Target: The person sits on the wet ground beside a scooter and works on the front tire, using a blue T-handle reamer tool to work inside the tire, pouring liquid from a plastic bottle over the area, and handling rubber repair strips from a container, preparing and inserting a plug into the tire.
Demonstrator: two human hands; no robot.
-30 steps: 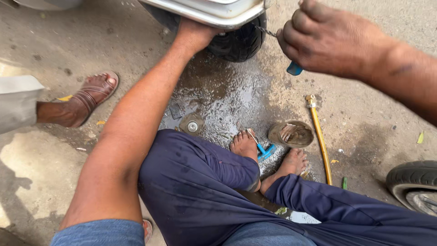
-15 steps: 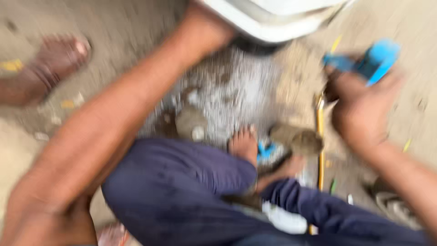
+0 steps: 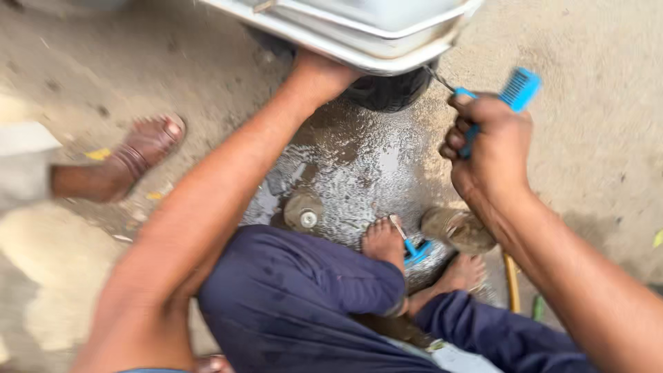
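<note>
Fig.: washing step at a vehicle's rear, person seated on wet ground (image 3: 359, 173). Right hand (image 3: 487, 148), grip clenched on a blue brush (image 3: 514, 93), bristle end up, just beside the tyre (image 3: 390, 90). Left hand (image 3: 321, 72) reaches under the pale bumper (image 3: 359, 48); grip hidden, cannot tell. Next move, by judgement: bristles must turn toward tyre/underside w/ firm pressure.

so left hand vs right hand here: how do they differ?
The left hand presses up against the white vehicle body with nothing visibly gripped; the right hand is closed around a blue brush. The left is partly hidden under the body's edge; the right is in plain view. Both are bare.
</note>
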